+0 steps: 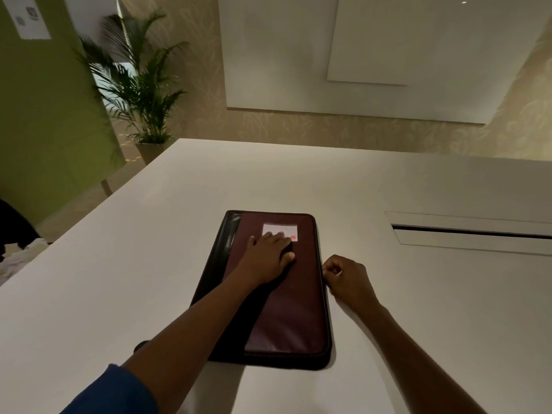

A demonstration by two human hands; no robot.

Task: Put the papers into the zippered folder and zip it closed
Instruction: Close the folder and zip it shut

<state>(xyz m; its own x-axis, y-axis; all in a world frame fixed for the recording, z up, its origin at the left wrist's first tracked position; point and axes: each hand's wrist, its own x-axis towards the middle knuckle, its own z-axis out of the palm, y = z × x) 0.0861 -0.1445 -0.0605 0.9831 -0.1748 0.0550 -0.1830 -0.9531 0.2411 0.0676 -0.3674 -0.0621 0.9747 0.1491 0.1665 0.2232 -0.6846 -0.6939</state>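
Note:
A maroon and black zippered folder [294, 312] lies flat and closed on the white table [119, 264], with a small white label [280, 230] near its far end. My left hand [267, 255] rests palm down on the cover, fingers spread over the label's edge. At the middle of the folder's right edge, my right hand [343, 277] is pinched shut on what looks like the zipper pull, a small pale tab between thumb and finger. No loose papers are in view.
A recessed cable slot [466, 231] is set in the table to the right. A potted palm [140, 88] stands beyond the table's far left corner. A dark object and crumpled white material [18, 249] sit off the left edge.

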